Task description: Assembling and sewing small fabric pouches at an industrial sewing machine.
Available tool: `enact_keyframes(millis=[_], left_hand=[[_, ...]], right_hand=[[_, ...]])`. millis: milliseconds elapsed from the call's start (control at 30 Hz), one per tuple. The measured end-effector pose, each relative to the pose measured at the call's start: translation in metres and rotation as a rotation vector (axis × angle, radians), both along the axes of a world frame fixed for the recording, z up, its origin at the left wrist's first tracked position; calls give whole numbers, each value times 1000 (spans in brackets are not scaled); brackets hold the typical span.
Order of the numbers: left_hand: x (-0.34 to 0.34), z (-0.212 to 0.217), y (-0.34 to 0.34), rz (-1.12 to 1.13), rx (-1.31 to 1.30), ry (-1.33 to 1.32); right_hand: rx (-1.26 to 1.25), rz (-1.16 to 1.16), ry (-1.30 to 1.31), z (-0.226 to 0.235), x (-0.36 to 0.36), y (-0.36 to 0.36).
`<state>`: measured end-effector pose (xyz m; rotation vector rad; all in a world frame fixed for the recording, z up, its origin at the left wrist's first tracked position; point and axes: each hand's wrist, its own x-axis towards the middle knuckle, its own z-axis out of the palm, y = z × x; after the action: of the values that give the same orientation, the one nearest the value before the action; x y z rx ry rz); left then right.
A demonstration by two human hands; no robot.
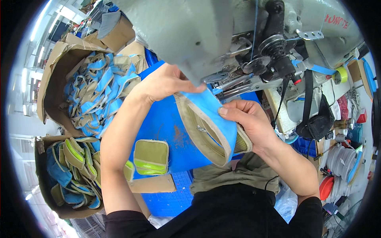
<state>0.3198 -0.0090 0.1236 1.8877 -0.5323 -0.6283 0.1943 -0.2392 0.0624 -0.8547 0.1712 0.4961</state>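
Between my hands is a blue-and-tan fabric pouch piece (216,113), its long opening facing me and a small metal zip pull showing inside. My left hand (164,83) is closed on its upper left end, close under the sewing machine (186,35); some of its fingers are hidden behind the machine head. With thumb on the blue face, my right hand (250,123) pinches the right side of the piece. The needle area is mostly hidden. An olive square pouch (151,155) with a bright green strip lies on the blue tabletop (168,129) below my left forearm.
At left stands a cardboard box (53,83) heaped with blue-and-tan strips. A nearer box (41,170) holds green and blue pieces. A cardboard strip (152,184) lies by the table's near edge. A black strap (307,95) hangs at right, near thread spools (341,162).
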Motion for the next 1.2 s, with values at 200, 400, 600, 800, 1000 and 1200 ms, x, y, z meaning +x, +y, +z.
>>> enact_keyframes(millis=[200,400,600,800,1000,1200], left_hand=[[4,-7,2,6,-64,-34],[21,-27,16,-19,31,-180],[42,-28,11,50,-181,50],[72,-41,22,-87,-294,70],[78,-36,12,-235,-443,106],[53,-20,0,-36,-289,131]], right_hand=[[13,-13,10,-2,2,3],[65,-44,23,3,3,9],[59,-153,19,7,6,14],[103,-266,26,7,4,22],[98,-320,-15,1,3,25],[81,-251,-27,4,-1,21]])
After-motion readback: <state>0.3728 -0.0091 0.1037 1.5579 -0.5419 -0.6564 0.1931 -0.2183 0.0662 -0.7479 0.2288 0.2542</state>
